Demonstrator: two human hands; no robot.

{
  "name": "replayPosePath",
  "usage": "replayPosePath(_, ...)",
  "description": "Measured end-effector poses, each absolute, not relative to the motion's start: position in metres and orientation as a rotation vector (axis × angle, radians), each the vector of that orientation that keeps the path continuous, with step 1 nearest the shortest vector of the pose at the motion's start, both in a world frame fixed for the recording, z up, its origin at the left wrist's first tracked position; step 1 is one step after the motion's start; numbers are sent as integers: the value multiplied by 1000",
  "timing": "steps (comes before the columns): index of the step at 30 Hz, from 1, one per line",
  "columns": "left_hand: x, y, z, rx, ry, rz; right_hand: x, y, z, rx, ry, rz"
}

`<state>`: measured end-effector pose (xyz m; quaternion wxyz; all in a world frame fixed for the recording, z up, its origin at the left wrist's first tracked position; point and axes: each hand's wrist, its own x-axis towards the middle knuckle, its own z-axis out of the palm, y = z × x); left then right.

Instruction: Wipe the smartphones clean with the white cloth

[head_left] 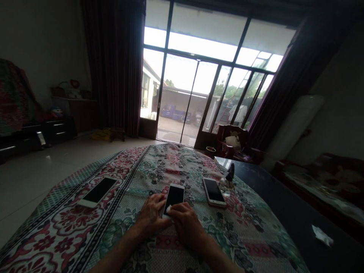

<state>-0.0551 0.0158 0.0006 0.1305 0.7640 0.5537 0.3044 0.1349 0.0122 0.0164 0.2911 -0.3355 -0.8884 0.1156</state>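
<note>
Under the right hand (186,223) lies a smartphone (173,201).

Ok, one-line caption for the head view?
Bare left hand and bare right hand flank a small white tissue on a white-framed smartphone, lying on a floral cloth.

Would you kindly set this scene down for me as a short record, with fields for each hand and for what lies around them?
Left hand: rests against the lower left edge of a white-framed smartphone, which lies screen up and dark.
Right hand: lies over the phone's lower end, a white tissue scrap at its fingertips.
Nearby: a white smartphone, a pale-gold smartphone, a small dark figurine, all on a floral patchwork tablecloth.
Rest: crumpled tissue on a dark table top; glass doors; dark curtains.
</note>
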Motion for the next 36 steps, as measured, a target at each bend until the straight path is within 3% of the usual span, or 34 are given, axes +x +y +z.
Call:
replayPosePath(18,-56,14,8,2219,1562,817,106,119,22,-1259,-2270,151)
replayPosePath(36,-51,15,2,2073,1602,984,123,33,22,-908,-2396,342)
